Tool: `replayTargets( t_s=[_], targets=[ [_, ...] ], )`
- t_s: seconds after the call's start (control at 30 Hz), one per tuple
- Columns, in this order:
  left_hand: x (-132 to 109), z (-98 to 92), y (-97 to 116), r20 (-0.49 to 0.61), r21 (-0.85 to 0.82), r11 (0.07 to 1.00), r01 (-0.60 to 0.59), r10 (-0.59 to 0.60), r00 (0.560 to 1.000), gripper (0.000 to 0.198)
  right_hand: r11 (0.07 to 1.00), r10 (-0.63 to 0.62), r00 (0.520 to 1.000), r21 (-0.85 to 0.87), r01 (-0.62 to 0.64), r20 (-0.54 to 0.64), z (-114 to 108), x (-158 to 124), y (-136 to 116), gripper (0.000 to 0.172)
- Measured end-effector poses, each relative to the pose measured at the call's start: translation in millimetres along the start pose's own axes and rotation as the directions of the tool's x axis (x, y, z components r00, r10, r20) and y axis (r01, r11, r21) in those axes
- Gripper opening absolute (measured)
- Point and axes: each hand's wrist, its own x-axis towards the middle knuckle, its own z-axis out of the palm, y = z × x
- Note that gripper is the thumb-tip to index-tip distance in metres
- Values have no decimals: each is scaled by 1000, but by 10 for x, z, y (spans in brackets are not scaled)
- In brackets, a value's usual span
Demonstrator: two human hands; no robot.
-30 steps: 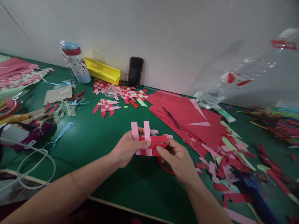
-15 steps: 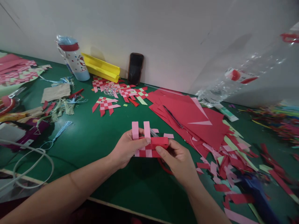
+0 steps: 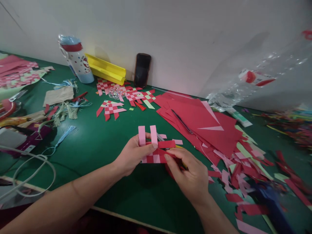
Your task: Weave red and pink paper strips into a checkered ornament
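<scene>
My left hand (image 3: 135, 151) is closed on a piece of woven red and pink paper strips (image 3: 153, 158), the thumb pressing on its front. Two loose pink strips (image 3: 153, 135) stand up from it, and a red strip (image 3: 167, 144) sticks out to the right. My right hand (image 3: 188, 169) pinches the end of a lower red strip (image 3: 162, 152) between thumb and fingers, at the weave's right side. Partly hidden behind the paper and my right hand are scissors, with a grey blade (image 3: 161, 138) showing.
Red paper sheets (image 3: 202, 123) with a pen (image 3: 181, 121) lie right of centre, paper scraps (image 3: 239, 175) nearer me. Finished woven paper fish (image 3: 110, 109), a phone (image 3: 142, 70), a yellow tray (image 3: 106, 69) and a flask (image 3: 78, 60) stand or lie behind. Tassels (image 3: 67, 130) and a cable (image 3: 55, 169) are left.
My right fingers have moved over the red strips, and the lower red strip is now parted from the upper one. My left hand keeps its hold with little movement.
</scene>
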Motion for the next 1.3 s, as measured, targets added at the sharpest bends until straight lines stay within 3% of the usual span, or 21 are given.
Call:
replayTargets(
  t_s=[0.2, 0.37, 0.5, 0.6, 0.73, 0.87, 1.0, 1.13, 1.3],
  targets=[
    [-14, -9, 19, 40, 58, 998, -1, -2, 999, 41, 986, 153, 988, 62, -155, 30, -33, 24, -4, 5],
    [3, -41, 12, 167, 30, 1000, 4, -9, 986, 49, 934, 320, 946, 150, -325, 60, -41, -6, 37, 11],
    [17, -49, 20, 189, -7, 1000, 31, -29, 982, 50, 853, 421, 897, 280, -441, 133, -20, -24, 75, 25],
    [20, -46, 25, 188, -47, 999, 25, -15, 982, 47, 786, 443, 875, 386, -484, 195, -11, -12, 68, 34],
    [8, -35, 6, 138, 28, 999, -42, 38, 990, 48, 788, 427, 875, 379, -485, 230, -26, 5, 48, 30],
    [-16, -21, -27, 52, 281, 940, -195, 188, 981, 50, 882, 341, 915, 266, -390, 214, -40, 20, 38, 13],
    [-35, -9, -19, 65, 415, 875, -249, 244, 968, 52, 978, 118, 991, 165, -127, 61, -32, 36, 40, 7],
    [-31, -3, 16, 112, 380, 890, -250, 224, 968, 48, 993, -54, 997, 102, 59, -51, -30, 50, 58, 17],
    [-13, -7, 8, 112, 233, 945, -231, 210, 971, 20, 988, -141, 988, 47, 144, -58, -41, 67, 66, 18]
  ],
)
